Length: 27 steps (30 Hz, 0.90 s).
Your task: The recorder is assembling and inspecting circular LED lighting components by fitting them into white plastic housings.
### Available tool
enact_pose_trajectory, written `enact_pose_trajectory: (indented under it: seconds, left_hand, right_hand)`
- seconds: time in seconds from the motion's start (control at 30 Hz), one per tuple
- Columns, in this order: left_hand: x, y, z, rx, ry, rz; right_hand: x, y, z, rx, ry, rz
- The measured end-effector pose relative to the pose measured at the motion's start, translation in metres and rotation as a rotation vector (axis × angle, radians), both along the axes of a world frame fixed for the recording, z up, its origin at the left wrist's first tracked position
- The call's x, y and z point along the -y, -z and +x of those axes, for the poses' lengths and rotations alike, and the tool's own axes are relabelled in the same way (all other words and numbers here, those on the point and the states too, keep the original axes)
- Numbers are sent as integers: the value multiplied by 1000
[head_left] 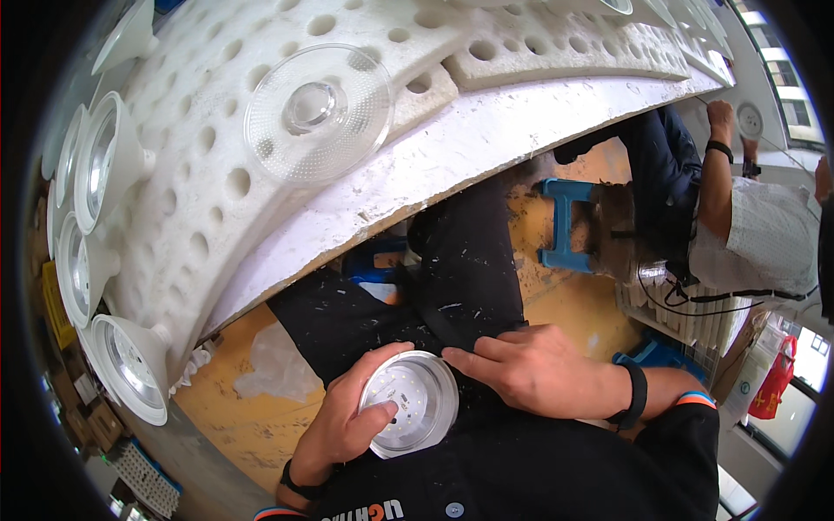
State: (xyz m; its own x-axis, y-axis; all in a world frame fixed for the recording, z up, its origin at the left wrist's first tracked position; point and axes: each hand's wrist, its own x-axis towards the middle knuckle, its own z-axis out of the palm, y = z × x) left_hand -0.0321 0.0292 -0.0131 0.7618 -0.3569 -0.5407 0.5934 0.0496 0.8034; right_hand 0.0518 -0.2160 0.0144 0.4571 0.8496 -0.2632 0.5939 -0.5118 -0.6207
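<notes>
My left hand (352, 412) grips a round white lamp housing (445, 401) close to my body. Its thumb reaches inside, onto the pale disc (408, 404) dotted with small LEDs. My right hand (543, 369) is beside the housing, its index fingertip at or very near the upper right rim. The other fingers of that hand are curled under, so whatever they may hold is hidden. Ahead, a clear dotted lens cover (369, 113) with a raised ring lies on a white foam board (208, 113) full of round holes.
Several white lamp housings (130, 369) stand in the foam along the left. The white table edge (382, 195) curves between the foam and my lap. A person (756, 226) sits at the right by a blue stool (565, 226). A plastic bag (276, 369) lies on the floor.
</notes>
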Motion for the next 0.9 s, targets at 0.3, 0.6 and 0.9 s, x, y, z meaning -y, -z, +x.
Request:
enact_pose_trajectory:
  seconds: [0.3, 0.6, 0.9]
  left_hand:
    - [2, 1, -3, -46, -77, -53]
    - [7, 2, -1, -85, -147, -96]
    - [5, 0, 0, -42, -88, -58]
  right_hand:
    - [29, -2, -19, -326, 0, -34]
    - [8, 13, -13, -91, 278, 214]
    - [-8, 29, -8, 5, 166, 288]
